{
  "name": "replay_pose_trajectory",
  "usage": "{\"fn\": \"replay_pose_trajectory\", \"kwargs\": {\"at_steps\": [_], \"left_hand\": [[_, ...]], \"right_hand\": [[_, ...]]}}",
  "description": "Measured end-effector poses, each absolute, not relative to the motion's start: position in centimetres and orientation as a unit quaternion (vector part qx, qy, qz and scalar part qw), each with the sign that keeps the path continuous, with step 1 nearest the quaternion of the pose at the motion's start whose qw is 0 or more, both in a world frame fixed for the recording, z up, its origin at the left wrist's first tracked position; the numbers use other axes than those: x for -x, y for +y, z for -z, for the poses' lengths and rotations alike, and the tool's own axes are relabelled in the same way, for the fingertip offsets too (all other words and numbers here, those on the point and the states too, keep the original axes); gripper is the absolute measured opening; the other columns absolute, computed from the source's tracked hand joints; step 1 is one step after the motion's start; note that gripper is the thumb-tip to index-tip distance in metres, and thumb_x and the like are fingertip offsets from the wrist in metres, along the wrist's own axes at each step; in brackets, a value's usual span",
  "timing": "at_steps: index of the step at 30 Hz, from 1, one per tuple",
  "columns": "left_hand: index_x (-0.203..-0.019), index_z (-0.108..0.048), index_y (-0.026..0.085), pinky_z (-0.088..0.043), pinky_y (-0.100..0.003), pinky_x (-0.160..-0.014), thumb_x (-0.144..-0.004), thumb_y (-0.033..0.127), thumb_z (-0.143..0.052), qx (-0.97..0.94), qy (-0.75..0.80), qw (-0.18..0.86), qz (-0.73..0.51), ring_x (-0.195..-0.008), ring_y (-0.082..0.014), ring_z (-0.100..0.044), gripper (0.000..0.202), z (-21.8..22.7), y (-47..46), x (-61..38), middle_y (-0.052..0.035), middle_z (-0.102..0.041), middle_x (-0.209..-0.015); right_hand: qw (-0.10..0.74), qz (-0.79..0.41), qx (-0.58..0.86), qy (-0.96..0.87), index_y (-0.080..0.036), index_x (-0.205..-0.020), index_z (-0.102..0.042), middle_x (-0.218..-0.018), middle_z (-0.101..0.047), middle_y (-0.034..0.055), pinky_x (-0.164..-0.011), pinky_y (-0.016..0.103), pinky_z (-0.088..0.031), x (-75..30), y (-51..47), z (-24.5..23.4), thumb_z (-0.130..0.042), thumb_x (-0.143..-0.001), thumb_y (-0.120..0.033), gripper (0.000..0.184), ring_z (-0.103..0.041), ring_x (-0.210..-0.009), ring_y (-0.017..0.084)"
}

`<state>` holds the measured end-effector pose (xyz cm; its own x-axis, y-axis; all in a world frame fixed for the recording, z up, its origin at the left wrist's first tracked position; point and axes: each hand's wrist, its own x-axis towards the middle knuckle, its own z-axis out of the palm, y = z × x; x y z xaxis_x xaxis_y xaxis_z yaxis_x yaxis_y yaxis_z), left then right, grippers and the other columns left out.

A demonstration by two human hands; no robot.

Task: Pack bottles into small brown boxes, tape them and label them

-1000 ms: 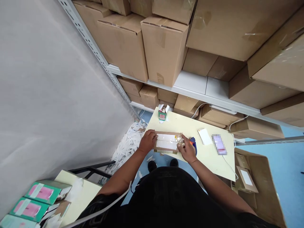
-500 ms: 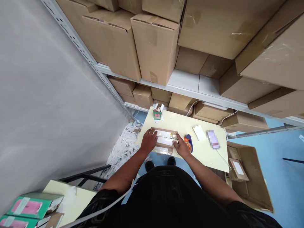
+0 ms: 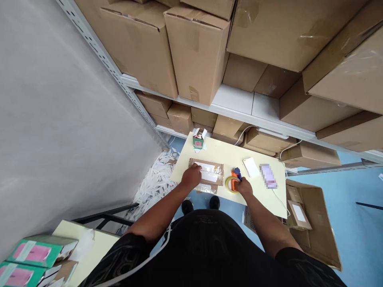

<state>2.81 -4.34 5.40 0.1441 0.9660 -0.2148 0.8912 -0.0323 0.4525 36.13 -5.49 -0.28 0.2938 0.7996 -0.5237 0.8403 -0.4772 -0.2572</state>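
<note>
A flat brown cardboard parcel with a white label and clear wrap lies on the pale yellow table. My left hand rests on its near left part, fingers curled down onto it. My right hand is to the right of the parcel, closed around an orange and blue tape dispenser with a yellowish tape roll, which sits on the table.
A small green box stands at the table's far left corner. A white card and a phone with a cable lie to the right. Shelves of cartons rise behind. An open carton sits on the floor right; paper strips litter the left.
My right hand has left the parcel's right end and moved right onto the tape dispenser. My left hand stays on the parcel.
</note>
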Motion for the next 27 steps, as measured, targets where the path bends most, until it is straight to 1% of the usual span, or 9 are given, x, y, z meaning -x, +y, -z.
{"fn": "replay_pose_trajectory", "kwargs": {"at_steps": [2, 5, 7, 9, 11, 13, 17, 21, 27], "left_hand": [[-0.110, -0.074, 0.020, -0.052, -0.036, -0.088, -0.096, 0.024, -0.051, -0.656, 0.670, 0.320, -0.139, -0.102, -0.0254, -0.067, 0.027, -5.7, -4.1, -2.5, -0.0099, -0.069, -0.117], [-0.102, -0.076, 0.022, -0.051, -0.035, -0.092, -0.096, 0.039, -0.054, -0.565, 0.665, 0.432, -0.227, -0.104, -0.0254, -0.067, 0.028, -6.0, -3.9, -1.9, -0.0073, -0.072, -0.116], [-0.105, -0.076, 0.023, -0.051, -0.034, -0.089, -0.096, 0.049, -0.054, -0.492, 0.652, 0.506, -0.276, -0.100, -0.0234, -0.067, 0.036, -6.0, -4.0, -1.7, -0.0068, -0.071, -0.119], [-0.108, -0.075, 0.021, -0.051, -0.033, -0.087, -0.096, 0.060, -0.049, -0.428, 0.624, 0.578, -0.306, -0.097, -0.0222, -0.067, 0.049, -6.0, -4.2, -1.6, -0.0081, -0.071, -0.117], [-0.107, -0.075, 0.018, -0.050, -0.034, -0.089, -0.096, 0.069, -0.042, -0.386, 0.583, 0.633, -0.333, -0.097, -0.0223, -0.066, 0.062, -5.9, -4.3, -1.6, -0.0099, -0.073, -0.107], [-0.106, -0.075, 0.015, -0.049, -0.035, -0.092, -0.095, 0.073, -0.042, -0.354, 0.540, 0.664, -0.378, -0.096, -0.0225, -0.065, 0.068, -5.9, -4.4, -1.6, -0.0108, -0.074, -0.100], [-0.107, -0.073, 0.012, -0.049, -0.036, -0.091, -0.086, 0.073, -0.061, -0.290, 0.483, 0.684, -0.464, -0.095, -0.0223, -0.066, 0.066, -5.8, -4.4, -1.4, -0.0114, -0.074, -0.102], [-0.103, -0.073, 0.011, -0.049, -0.035, -0.091, -0.077, 0.069, -0.074, -0.263, 0.474, 0.689, -0.482, -0.091, -0.0208, -0.066, 0.063, -5.4, -4.4, -1.0, -0.0101, -0.074, -0.099], [-0.101, -0.072, 0.014, -0.048, -0.035, -0.092, -0.078, 0.065, -0.075, -0.279, 0.480, 0.680, -0.479, -0.093, -0.0208, -0.066, 0.056, -5.4, -4.6, -0.6, -0.0074, -0.074, -0.099]], "right_hand": [[-0.005, 0.277, -0.802, 0.529, -0.018, -0.107, -0.058, -0.085, -0.070, 0.0076, -0.064, 0.031, -0.047, -36.3, -5.9, -0.6, -0.058, -0.088, -0.033, 0.024, -0.069, -0.077, 0.025], [-0.130, 0.219, -0.769, 0.586, -0.020, -0.113, -0.055, -0.087, -0.068, 0.0059, -0.066, 0.034, -0.049, -36.0, -6.9, -3.6, -0.057, -0.085, -0.035, 0.032, -0.066, -0.074, 0.025], [-0.209, 0.171, -0.717, 0.643, -0.020, -0.115, -0.055, -0.096, -0.068, 0.0086, -0.072, 0.038, -0.052, -34.5, -7.1, -6.1, -0.059, -0.084, -0.038, 0.036, -0.065, -0.082, 0.027], [-0.238, 0.132, -0.651, 0.708, -0.020, -0.115, -0.054, -0.106, -0.066, 0.0120, -0.084, 0.043, -0.053, -31.9, -6.7, -8.3, -0.060, -0.083, -0.035, 0.036, -0.063, -0.094, 0.030], [-0.233, 0.105, -0.583, 0.771, -0.019, -0.114, -0.054, -0.109, -0.063, 0.0136, -0.090, 0.047, -0.051, -28.5, -5.9, -9.7, -0.061, -0.081, -0.029, 0.035, -0.059, -0.099, 0.031], [-0.211, 0.084, -0.527, 0.819, -0.019, -0.113, -0.053, -0.109, -0.062, 0.0143, -0.091, 0.049, -0.051, -25.4, -4.9, -10.1, -0.061, -0.079, -0.023, 0.035, -0.057, -0.099, 0.032], [-0.179, 0.063, -0.472, 0.861, -0.018, -0.114, -0.053, -0.109, -0.060, 0.0152, -0.090, 0.049, -0.052, -22.2, -3.9, -9.3, -0.059, -0.079, -0.015, 0.036, -0.054, -0.101, 0.032], [-0.187, 0.068, -0.468, 0.861, -0.017, -0.117, -0.052, -0.110, -0.058, 0.0152, -0.092, 0.050, -0.052, -22.5, -3.8, -8.6, -0.060, -0.078, -0.015, 0.040, -0.053, -0.103, 0.033], [-0.214, 0.089, -0.458, 0.858, -0.020, -0.116, -0.050, -0.110, -0.057, 0.0132, -0.093, 0.051, -0.052, -22.6, -3.6, -8.1, -0.059, -0.077, -0.016, 0.041, -0.052, -0.103, 0.032]]}}
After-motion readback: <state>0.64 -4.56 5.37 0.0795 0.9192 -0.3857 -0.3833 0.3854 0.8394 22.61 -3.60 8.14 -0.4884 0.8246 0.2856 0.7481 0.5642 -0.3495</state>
